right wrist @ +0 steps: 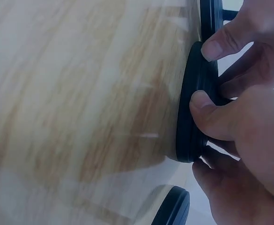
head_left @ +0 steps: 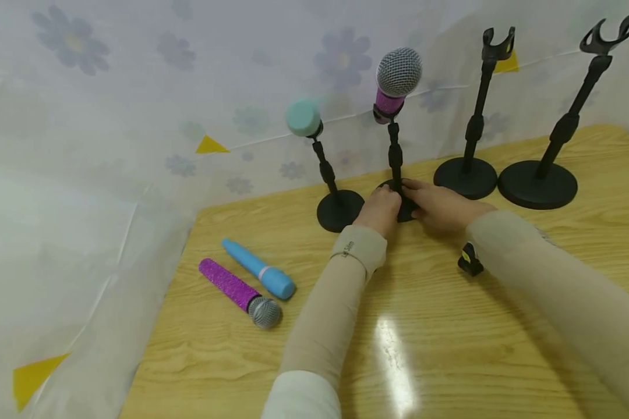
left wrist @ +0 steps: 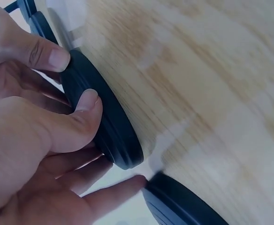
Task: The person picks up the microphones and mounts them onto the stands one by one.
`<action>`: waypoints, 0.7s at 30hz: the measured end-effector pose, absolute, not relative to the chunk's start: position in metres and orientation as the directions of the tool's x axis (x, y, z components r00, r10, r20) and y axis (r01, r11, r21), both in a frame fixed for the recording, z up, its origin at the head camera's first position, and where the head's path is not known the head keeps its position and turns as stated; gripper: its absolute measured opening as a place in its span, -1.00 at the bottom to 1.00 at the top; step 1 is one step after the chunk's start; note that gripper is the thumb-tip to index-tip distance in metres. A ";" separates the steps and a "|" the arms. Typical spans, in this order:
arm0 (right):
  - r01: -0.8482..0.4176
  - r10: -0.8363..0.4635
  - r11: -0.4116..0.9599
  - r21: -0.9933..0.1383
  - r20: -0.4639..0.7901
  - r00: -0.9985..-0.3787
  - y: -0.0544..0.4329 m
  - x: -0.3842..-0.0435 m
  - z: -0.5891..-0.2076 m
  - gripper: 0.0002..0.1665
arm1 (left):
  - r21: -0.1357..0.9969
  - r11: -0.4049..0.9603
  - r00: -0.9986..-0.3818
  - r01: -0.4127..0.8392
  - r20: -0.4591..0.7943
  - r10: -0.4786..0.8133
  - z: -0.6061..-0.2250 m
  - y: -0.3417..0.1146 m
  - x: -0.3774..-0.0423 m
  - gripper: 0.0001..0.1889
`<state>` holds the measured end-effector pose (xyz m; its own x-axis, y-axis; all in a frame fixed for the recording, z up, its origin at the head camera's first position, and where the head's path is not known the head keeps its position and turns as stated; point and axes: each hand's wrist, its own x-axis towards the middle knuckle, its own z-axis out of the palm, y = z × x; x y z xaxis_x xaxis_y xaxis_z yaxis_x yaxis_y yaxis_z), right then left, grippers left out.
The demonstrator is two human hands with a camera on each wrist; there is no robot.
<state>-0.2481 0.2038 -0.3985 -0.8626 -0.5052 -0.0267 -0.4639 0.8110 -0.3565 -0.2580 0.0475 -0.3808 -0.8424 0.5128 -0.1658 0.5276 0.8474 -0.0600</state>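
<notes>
On my feeds I saw the left hand [head_left: 380, 210] and right hand [head_left: 440, 208] both gripping the round black base [left wrist: 109, 124] of one microphone stand [head_left: 395, 154], thumbs against its rim and fingers curled behind. That stand stood upright near the far edge of the wooden table [head_left: 430, 343], a purple microphone [head_left: 398, 75] with a silver grille in its clip. Just left of it I had a stand [head_left: 327, 173] bearing a teal-headed microphone [head_left: 303, 117]; to the right stood two black stands [head_left: 474, 128] with U-shaped clips. Farther left, a light-blue microphone [head_left: 259, 269] and a glittery magenta microphone [head_left: 236, 289] lay side by side. Behind everything I saw a flower-printed sheet [head_left: 136, 87].
</notes>
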 end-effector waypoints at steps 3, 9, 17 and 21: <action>-0.456 -0.497 0.813 -0.362 -0.026 -0.867 0.202 -0.249 -0.397 -0.29 | -0.066 0.870 -0.864 0.488 -0.174 0.472 -0.381 0.049 -0.258 -0.62; -0.487 -0.512 0.811 -0.326 0.011 -0.859 0.200 -0.253 -0.397 -0.30 | -0.067 0.931 -0.920 0.359 -0.194 0.341 -0.380 0.056 -0.258 -0.46; -0.457 -0.482 0.829 -0.323 0.005 -0.876 0.200 -0.253 -0.400 -0.32 | -0.052 0.943 -0.926 0.327 -0.215 0.309 -0.383 0.057 -0.265 -0.43; -0.442 -0.465 0.817 -0.371 0.031 -0.885 0.211 -0.251 -0.400 -0.43 | -0.063 0.941 -0.929 0.332 -0.196 0.314 -0.389 0.055 -0.265 -0.46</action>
<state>-0.2510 0.2109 -0.3998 -0.8850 -0.4646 0.0306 -0.4416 0.8168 -0.3714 -0.2652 0.0545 -0.3888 -0.9290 0.3141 -0.1959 0.3316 0.9413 -0.0634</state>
